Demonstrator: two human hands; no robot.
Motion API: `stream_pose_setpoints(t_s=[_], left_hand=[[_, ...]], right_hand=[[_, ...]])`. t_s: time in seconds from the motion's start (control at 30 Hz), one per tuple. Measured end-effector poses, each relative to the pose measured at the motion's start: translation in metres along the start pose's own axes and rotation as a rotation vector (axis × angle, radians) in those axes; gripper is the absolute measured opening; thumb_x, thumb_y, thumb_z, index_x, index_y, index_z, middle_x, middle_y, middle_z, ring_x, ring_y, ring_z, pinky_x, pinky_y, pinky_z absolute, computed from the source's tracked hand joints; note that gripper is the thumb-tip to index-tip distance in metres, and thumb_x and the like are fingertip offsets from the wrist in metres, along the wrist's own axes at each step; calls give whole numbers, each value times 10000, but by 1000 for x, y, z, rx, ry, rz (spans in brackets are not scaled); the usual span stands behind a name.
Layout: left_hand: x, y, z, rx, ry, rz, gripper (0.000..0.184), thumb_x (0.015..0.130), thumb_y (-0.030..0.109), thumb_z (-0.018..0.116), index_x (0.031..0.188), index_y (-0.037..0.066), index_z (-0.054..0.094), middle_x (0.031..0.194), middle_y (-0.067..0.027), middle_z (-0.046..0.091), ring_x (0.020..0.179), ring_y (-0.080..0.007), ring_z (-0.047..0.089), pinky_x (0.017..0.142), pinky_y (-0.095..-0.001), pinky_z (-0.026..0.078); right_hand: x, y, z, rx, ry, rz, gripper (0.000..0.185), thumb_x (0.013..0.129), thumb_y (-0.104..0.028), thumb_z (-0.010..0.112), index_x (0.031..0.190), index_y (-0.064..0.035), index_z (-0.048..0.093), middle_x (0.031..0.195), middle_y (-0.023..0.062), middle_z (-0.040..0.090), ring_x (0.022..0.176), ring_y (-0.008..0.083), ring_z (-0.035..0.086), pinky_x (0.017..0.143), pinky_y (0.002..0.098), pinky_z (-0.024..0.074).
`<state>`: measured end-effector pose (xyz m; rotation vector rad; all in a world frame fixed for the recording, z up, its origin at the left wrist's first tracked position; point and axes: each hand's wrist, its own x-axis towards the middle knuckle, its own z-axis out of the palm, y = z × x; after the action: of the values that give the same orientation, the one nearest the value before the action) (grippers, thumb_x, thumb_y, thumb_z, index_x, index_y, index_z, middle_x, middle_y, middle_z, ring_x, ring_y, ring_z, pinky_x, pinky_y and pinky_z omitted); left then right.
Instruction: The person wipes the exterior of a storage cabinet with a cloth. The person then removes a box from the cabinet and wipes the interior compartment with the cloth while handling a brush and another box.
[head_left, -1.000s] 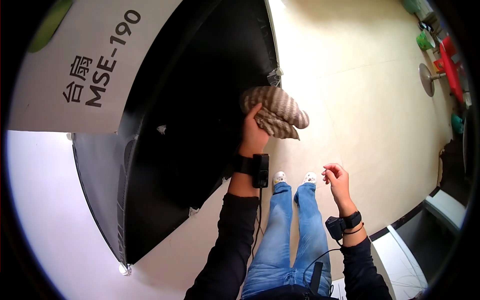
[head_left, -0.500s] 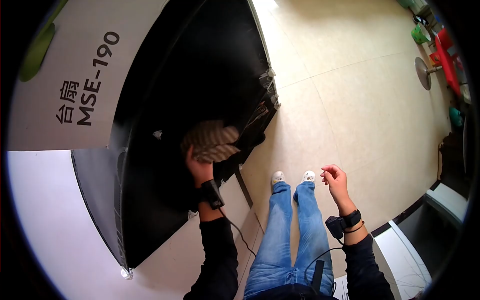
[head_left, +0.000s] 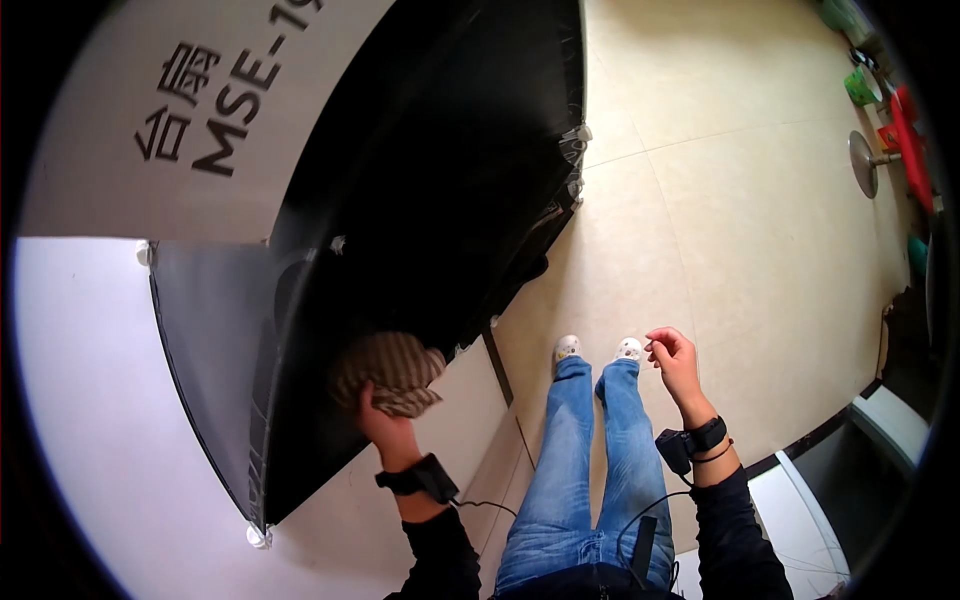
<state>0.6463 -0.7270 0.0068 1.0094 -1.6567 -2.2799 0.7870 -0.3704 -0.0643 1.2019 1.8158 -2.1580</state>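
The striped cloth bundle (head_left: 392, 368) lies roughly from 9 to 3 o'clock, its split end pointing to 3. The left hand (head_left: 388, 428) grips it from 6 o'clock, by the black fabric rack (head_left: 430, 190). The right hand (head_left: 677, 368), loosely curled and holding nothing, is well apart toward 3 o'clock.

box lettering (head_left: 243, 100) — last digit cut off (top edge)

The left hand (head_left: 388, 425) grips a brown striped cloth bundle (head_left: 392, 372) against the black rack cover (head_left: 430, 180) — a printed carton (head_left: 190, 130) sits above — while the right hand (head_left: 675, 362), fingers curled, hangs over the pale floor (head_left: 740, 250).
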Motion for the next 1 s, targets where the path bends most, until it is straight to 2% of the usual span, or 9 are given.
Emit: stream_pose_setpoints(t_s=[0.3, 0.37, 0.4, 0.47, 0.6, 0.73, 0.83, 0.93, 1.0], left_hand=[[-24, -30, 39, 528, 145, 850, 415, 793, 163, 466, 1150, -24, 364, 1066, -141, 484, 894, -212, 508, 763, -307, 413], [-2, -59, 35, 1001, 47, 1169, 450, 790, 196, 457, 1156, -42, 350, 905, -146, 546, 735, -210, 544, 661, -287, 444], [4, -81, 40, 957, -10, 950, 474, 777, 208, 468, 1164, -36, 345, 782, -130, 557, 604, -192, 530, 560, -265, 445], [1, -116, 59, 916, -155, 741, 622, 791, 497, 395, 1164, 0, 375, 1070, -207, 474, 923, -332, 501, 788, -356, 402], [-26, -128, 120, 753, -172, 224, 410, 827, 244, 403, 1131, -31, 388, 947, -214, 528, 864, -324, 506, 756, -336, 389], [15, -153, 118, 957, -18, 596, 415, 821, 250, 445, 1109, -42, 386, 743, -134, 534, 573, -198, 526, 488, -268, 431], [31, -146, 147, 492, -83, 380, 474, 818, 314, 440, 1109, -55, 378, 882, -163, 531, 729, -248, 539, 627, -321, 444], [55, -159, 168, 1737, 237, 997, 504, 824, 359, 408, 1128, -41, 367, 1036, -177, 482, 879, -265, 506, 767, -358, 403], [100, -210, 161, 1747, 202, 1104, 529, 825, 387, 370, 1146, -34, 352, 1105, -195, 440, 973, -276, 457, 841, -378, 348]], right_hand=[[2, 1, 8, -72, -16, -6, 122, 762, -1, 435, 818, -9, 543, 676, 31, 547, 591, 69, 497, 539, 188, 410], [3, 4, 8, -68, -31, -27, 116, 763, 2, 438, 816, -7, 541, 674, 29, 546, 600, 72, 503, 553, 190, 414], [4, 2, 7, -72, -30, -31, 116, 763, 2, 438, 816, -7, 541, 674, 29, 546, 600, 72, 503, 553, 190, 414], [2, 2, 8, -107, -29, -18, 115, 763, 0, 438, 812, -7, 541, 676, 30, 548, 608, 75, 511, 555, 190, 417], [3, 6, 4, -132, -6, -11, 111, 763, -5, 439, 801, -2, 543, 674, 34, 553, 608, 79, 520, 550, 193, 422], [2, 7, -1, -90, -1, -6, 109, 762, -6, 440, 796, -1, 544, 671, 34, 553, 606, 80, 521, 549, 193, 422], [3, 9, -4, -79, 12, 8, 110, 761, -4, 440, 795, -1, 544, 674, 34, 553, 607, 80, 520, 544, 193, 422], [2, 6, -7, -61, 23, 7, 109, 762, -4, 439, 799, 1, 542, 681, 35, 553, 611, 80, 519, 545, 193, 420], [1, 4, -11, -13, 40, 4, 106, 762, -3, 440, 801, 2, 539, 689, 38, 553, 619, 81, 520, 549, 193, 418]])
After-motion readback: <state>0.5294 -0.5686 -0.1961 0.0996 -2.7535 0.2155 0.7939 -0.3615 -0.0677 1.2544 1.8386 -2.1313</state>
